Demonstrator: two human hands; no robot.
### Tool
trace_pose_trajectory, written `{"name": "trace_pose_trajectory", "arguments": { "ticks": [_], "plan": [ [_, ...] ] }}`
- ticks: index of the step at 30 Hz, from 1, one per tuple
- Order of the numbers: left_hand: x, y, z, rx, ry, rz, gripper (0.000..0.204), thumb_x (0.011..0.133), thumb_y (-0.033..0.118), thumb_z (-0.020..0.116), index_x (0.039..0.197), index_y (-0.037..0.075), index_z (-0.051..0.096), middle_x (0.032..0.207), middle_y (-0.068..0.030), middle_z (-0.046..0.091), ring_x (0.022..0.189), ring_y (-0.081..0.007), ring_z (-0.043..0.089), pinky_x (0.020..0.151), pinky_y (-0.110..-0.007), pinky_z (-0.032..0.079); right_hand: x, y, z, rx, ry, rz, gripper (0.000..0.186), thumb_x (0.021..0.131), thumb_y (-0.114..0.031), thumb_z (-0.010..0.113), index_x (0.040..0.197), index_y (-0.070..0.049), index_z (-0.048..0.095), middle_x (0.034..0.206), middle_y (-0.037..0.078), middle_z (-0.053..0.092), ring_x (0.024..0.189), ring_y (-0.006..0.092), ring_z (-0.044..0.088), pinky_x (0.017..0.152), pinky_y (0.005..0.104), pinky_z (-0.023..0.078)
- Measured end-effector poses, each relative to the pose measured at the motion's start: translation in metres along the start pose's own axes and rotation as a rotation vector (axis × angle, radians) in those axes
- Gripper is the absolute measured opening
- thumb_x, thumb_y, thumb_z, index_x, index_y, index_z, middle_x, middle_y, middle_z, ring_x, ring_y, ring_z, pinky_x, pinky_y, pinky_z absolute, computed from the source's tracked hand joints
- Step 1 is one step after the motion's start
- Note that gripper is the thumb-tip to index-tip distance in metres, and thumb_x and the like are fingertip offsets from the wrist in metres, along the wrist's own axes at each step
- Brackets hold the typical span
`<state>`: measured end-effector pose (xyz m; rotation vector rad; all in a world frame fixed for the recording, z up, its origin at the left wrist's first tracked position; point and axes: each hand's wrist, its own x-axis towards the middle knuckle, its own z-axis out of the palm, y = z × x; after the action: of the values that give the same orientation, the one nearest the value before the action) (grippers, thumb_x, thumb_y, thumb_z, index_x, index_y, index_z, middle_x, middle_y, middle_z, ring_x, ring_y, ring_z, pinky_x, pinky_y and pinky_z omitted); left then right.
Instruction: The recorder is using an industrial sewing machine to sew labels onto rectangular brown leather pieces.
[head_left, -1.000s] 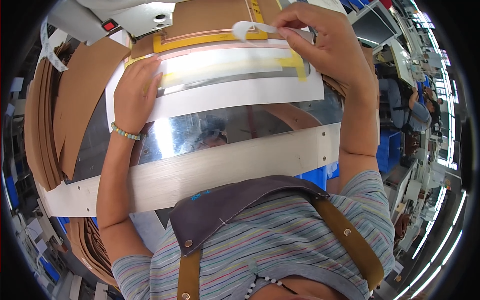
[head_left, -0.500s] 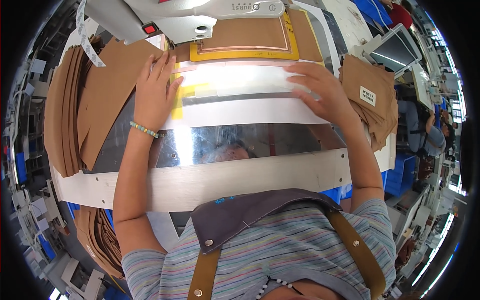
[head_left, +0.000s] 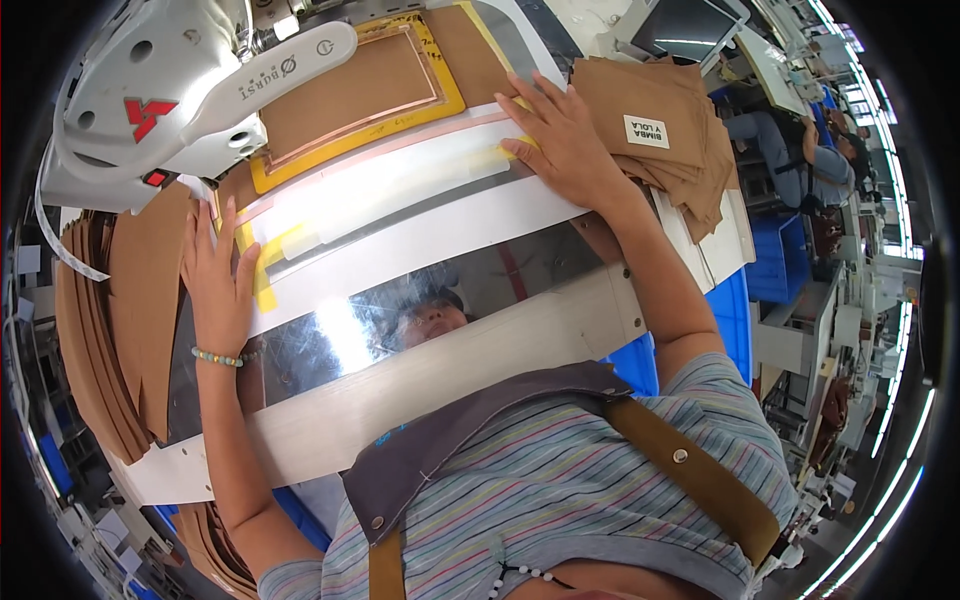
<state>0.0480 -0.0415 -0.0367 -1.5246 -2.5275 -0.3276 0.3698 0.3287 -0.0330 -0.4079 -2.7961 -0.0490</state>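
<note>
A brown panel [head_left: 334, 90] lies flat under the sewing machine's head, with a yellow rectangular frame [head_left: 456, 103] on top of it. My left hand [head_left: 218, 285] rests flat at the panel's near left corner, fingers stretched, beside yellow tape [head_left: 266, 290] on the white sheet. At the panel's near right corner, my right hand [head_left: 562, 140] is spread with its fingertips on the edge. Neither hand grips anything. The white sheet [head_left: 400, 265] runs between them, with a clear strip [head_left: 400, 205] taped along it. Part of the panel is hidden behind the machine.
The white sewing machine [head_left: 150, 95] stands at the far left. Brown panels [head_left: 95, 350] are stacked left of my left hand. A pile of brown pieces [head_left: 650, 105] with a white label lies at the right. Blue bins [head_left: 775, 260] stand past the table's right edge.
The view has turned, so the table appears tilted. My right hand has moved away from me onto the panel's right corner. My left hand stays by the left corner.
</note>
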Motion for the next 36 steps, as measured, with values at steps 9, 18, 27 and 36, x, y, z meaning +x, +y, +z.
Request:
{"name": "trace_pose_trajectory", "arguments": {
  "ticks": [9, 18, 27, 36],
  "plan": [
    [0.002, 0.003, -0.006, -0.043, 0.015, 0.008, 0.052, 0.107, 0.037, 0.06, 0.155, 0.017, 0.058, 0.169, -0.0154, 0.042, 0.157, -0.0384, 0.034, 0.127, -0.053, 0.025, 0.0, 0.002, -0.013, 0.186, 0.029, 0.019, 0.051, 0.111, -0.043, 0.052, 0.151, -0.011, 0.059, 0.168, 0.012, 0.042, 0.158, 0.0363, 0.03, 0.128, 0.0595, 0.02],
    [-0.003, 0.007, -0.011, -0.016, 0.12, 0.062, 0.052, 0.1, 0.029, 0.071, 0.149, 0.012, 0.063, 0.16, -0.0171, 0.052, 0.146, -0.043, 0.047, 0.12, -0.052, 0.038, 0.001, -0.004, -0.013, 0.072, -0.044, -0.011, 0.05, 0.111, -0.039, 0.05, 0.154, -0.015, 0.058, 0.169, 0.011, 0.041, 0.159, 0.0356, 0.029, 0.129, 0.0579, 0.019],
    [-0.004, 0.008, -0.008, 0.025, 0.149, 0.029, 0.051, 0.099, 0.041, 0.072, 0.144, 0.018, 0.069, 0.154, -0.0192, 0.056, 0.142, -0.0406, 0.051, 0.117, -0.05, 0.04, 0.003, -0.006, -0.014, 0.11, -0.064, 0.0, 0.049, 0.113, -0.041, 0.045, 0.154, -0.017, 0.059, 0.169, 0.01, 0.04, 0.159, 0.0354, 0.029, 0.129, 0.0559, 0.017],
    [-0.002, 0.006, -0.006, -0.016, 0.153, 0.004, 0.05, 0.098, 0.04, 0.073, 0.142, 0.015, 0.07, 0.152, -0.0192, 0.059, 0.14, -0.0409, 0.054, 0.116, -0.05, 0.042, 0.003, -0.006, -0.013, 0.11, -0.053, -0.012, 0.049, 0.113, -0.041, 0.045, 0.153, -0.016, 0.059, 0.168, 0.011, 0.042, 0.158, 0.0359, 0.03, 0.129, 0.0554, 0.019]
  ]
}}
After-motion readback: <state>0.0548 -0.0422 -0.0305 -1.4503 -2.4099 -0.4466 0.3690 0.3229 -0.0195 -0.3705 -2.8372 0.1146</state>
